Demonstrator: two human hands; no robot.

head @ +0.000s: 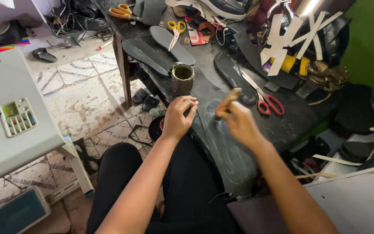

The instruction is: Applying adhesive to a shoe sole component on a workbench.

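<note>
My right hand (239, 123) grips a small brush with a pale wooden handle (230, 99), its tip down on a dark glossy shoe sole (232, 156) that lies along the near edge of the black workbench (291, 125). My left hand (179, 116) rests with fingers curled on the sole's left edge, steadying it. A grimy glue tin (182, 78) stands just beyond my left hand. My legs in black trousers are below.
Red-handled scissors (268, 103) lie beside another dark sole (234, 78). More soles (169, 43), yellow scissors (176, 28), orange scissors (121, 11), white paper patterns (282, 41) and scraps crowd the bench. A grey table (9, 125) with a small tray stands left, over tiled floor.
</note>
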